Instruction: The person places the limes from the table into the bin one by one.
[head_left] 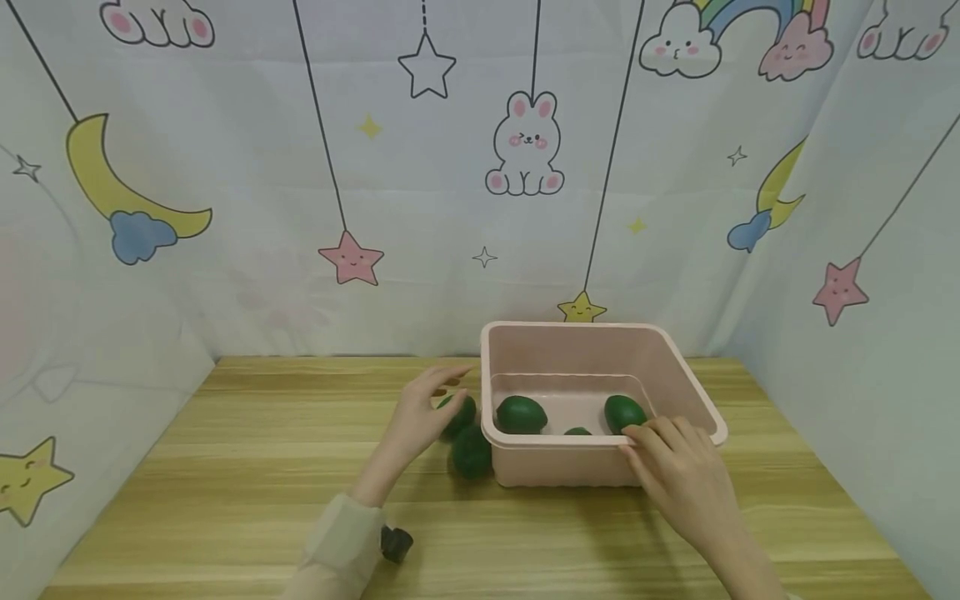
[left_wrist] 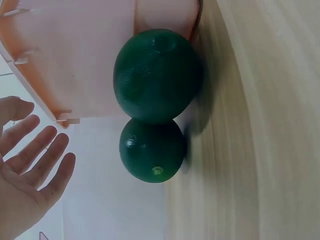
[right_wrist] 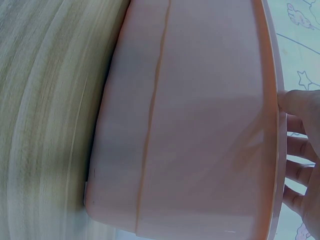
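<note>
A pink plastic bin [head_left: 570, 462] stands on the table with several dark green limes inside, among them one lime [head_left: 521, 415] at its left end and another lime [head_left: 624, 412] at the right. My right hand [head_left: 678, 475] grips the bin's front rim, thumb outside and fingers over the edge, as the right wrist view shows. Against the bin's left side lie two more limes, a nearer lime [left_wrist: 157, 75] and a farther lime [left_wrist: 152, 150], which touch each other. My left hand [head_left: 420, 417] hovers beside them with fingers spread and holds nothing.
The wood-grain table [head_left: 300, 433] reaches back to a white curtain [head_left: 427, 183] printed with bunnies, stars and moons, which also encloses both sides. A small black object [head_left: 396, 543] shows at the left sleeve.
</note>
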